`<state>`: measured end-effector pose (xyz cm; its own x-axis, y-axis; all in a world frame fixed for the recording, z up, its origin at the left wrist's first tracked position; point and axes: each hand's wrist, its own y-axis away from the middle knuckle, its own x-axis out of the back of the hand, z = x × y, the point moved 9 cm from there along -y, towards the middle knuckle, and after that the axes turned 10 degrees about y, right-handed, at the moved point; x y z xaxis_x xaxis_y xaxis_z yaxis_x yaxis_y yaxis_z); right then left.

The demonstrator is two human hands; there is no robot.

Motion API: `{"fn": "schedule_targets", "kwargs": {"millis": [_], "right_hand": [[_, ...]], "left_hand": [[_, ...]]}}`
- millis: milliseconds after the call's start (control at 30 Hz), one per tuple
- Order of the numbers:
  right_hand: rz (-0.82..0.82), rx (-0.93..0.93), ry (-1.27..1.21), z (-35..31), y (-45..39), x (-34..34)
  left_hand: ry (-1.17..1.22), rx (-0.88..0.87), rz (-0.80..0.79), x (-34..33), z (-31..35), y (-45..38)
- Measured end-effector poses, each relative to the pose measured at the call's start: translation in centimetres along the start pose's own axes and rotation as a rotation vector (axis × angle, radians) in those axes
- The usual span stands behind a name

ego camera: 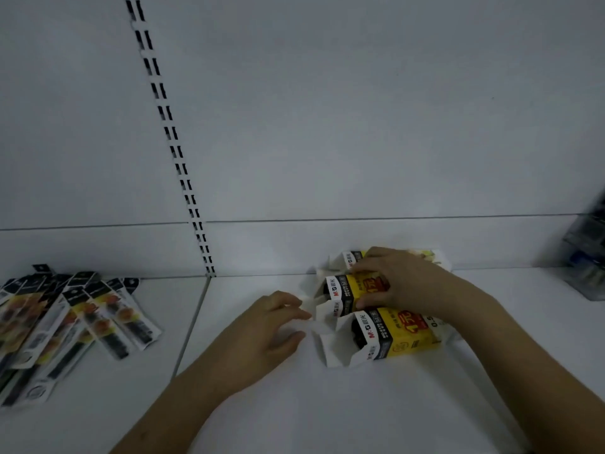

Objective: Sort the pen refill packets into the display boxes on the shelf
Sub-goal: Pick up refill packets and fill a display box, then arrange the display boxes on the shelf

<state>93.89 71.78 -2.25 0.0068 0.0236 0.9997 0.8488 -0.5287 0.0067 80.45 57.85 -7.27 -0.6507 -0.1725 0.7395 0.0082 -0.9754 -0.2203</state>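
- Centrally, on the white shelf [360, 404], three yellow-and-black display boxes [401, 335] lie side by side, their white end flaps opened towards the left.
- Right hand [402, 283]: laid over the middle box [352, 290], fingers curled down onto its top and near edge, gripping it; the far box [352, 258] shows only partly behind this hand.
- Left hand [265, 329]: just left of the boxes, palm down on the shelf, fingers loosely bent; the fingertips [304, 314] meet a white flap [322, 314] of the middle box, pinching or merely touching it — which of the two cannot be told.
- Pen refill packets [75, 322]: a loose, overlapping heap well to the left of the boxes, beyond the seam between shelf panels, on the neighbouring panel; none is in either hand.
- Slotted upright [176, 152]: rises along the white back wall, left of the boxes, meeting the shelf at the seam.
- Blurred transparent container [586, 257]: at the picture's edge, well right of the boxes; its contents cannot be made out.
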Motion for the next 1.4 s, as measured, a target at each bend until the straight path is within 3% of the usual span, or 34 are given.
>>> {"fn": "schedule_targets", "kwargs": {"millis": [233, 400, 500, 700, 833, 967, 1100, 1233, 1400], "right_hand": [[0.289, 0.047, -0.175, -4.8, -3.8, 5.9], [0.507, 0.170, -0.323, -14.2, -9.1, 10.8], [0.547, 0.226, -0.379, -20.7, -11.8, 11.5], [0.454, 0.324, -0.437, -33.3, -16.5, 9.1], [0.327, 0.366, -0.409, -40.3, -19.3, 5.0], [0.217, 0.417, -0.389, -46.7, -21.4, 1.1], [0.158, 0.550, -0.297, -52.5, -22.7, -1.5], [0.191, 0.604, -0.114, -55.8, -24.0, -3.1], [0.089, 0.593, -0.047, -56.9, -25.3, -5.8]], "left_hand": [[-0.025, 0.034, 0.069, 1.9, -0.2, 2.2], [-0.092, 0.147, 0.300, 6.7, -3.4, 6.8], [-0.134, 0.192, 0.351, 9.2, -5.4, 9.9], [-0.033, 0.250, 0.462, 15.5, -8.5, 17.0], [-0.165, 0.289, 0.696, 22.4, -11.3, 22.6], [-0.205, 0.474, 0.868, 27.6, -16.1, 29.5], [-0.260, 0.742, 0.797, 28.7, -21.4, 35.1], [-0.213, 0.748, 0.703, 29.2, -23.8, 36.2], [-0.120, 0.720, 0.712, 31.0, -25.2, 36.5]]}}
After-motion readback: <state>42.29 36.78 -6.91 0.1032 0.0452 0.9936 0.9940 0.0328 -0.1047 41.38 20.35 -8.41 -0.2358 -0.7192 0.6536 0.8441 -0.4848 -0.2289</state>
